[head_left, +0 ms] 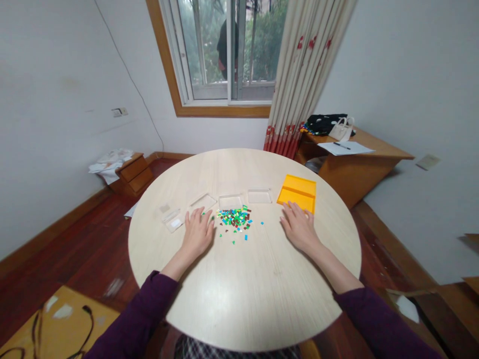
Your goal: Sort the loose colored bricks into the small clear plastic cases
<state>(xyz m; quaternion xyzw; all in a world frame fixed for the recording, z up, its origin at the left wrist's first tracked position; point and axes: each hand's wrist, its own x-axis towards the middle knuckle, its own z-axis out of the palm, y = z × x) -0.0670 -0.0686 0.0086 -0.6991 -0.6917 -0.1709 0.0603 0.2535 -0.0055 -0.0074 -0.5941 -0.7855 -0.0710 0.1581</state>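
A loose pile of small coloured pieces [235, 218], green, blue, brown and yellow, lies at the middle of the round table [239, 289]. My left hand [198, 232] rests just left of the pile, fingers spread and holding nothing. To the right, my right hand [299, 228] is spread at the near edge of an open yellow case [298, 193], its fingertips by the rim. Behind the pile stand clear shallow trays: one at the left [203, 201], one in the middle [230, 201] and one at the right [259, 196].
A small clear box [173, 222] lies at the table's left. Beyond the table are a window, a curtain [299, 89], a low cabinet [134, 174] at the left and a wooden desk [366, 159] with paper and a bag at the right.
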